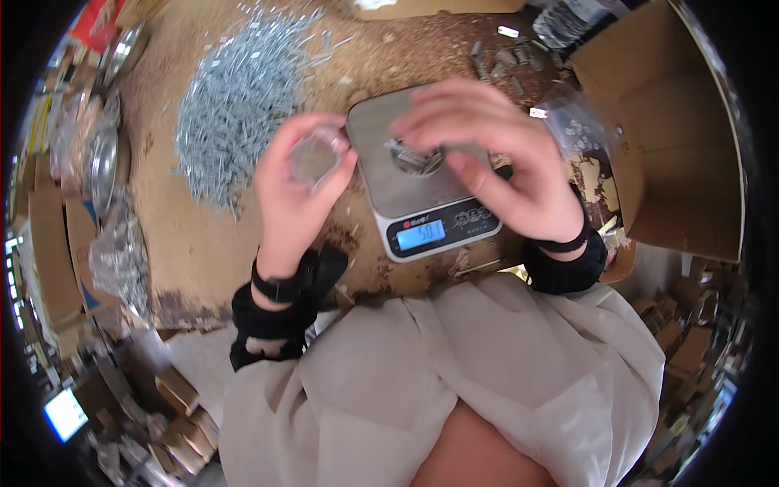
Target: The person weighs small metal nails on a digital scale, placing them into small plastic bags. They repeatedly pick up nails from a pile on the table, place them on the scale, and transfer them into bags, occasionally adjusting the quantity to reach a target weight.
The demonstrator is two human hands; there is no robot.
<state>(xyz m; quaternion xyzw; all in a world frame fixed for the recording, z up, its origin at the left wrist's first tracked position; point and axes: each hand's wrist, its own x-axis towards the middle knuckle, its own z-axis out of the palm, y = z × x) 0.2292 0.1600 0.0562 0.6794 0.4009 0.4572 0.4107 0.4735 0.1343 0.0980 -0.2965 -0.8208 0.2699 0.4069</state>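
Observation:
My left hand (pixel 296 195) is closed around a small clear plastic tub (pixel 316 158), just left of the scale; it is too blurred to make out its contents. A digital kitchen scale (pixel 373 154) with a metal plate and lit blue display sits in front of me. On its plate stands a small round container (pixel 418 161) with shiny metal pieces, like screws or nails, in it. My right hand (pixel 507 154) hovers over that container, fingers stretched and thumb apart, partly covering it. Whether the fingertips touch the pieces is hard to tell.
Left of the scale spreads a big heap of silvery screws or nails (pixel 235 105) on the worn wooden table (pixel 170 252). A cardboard box (pixel 665 122) stands at the right, beside a clear bag of small parts (pixel 576 126). Metal bowls (pixel 105 162) and plastic wrap line the left edge.

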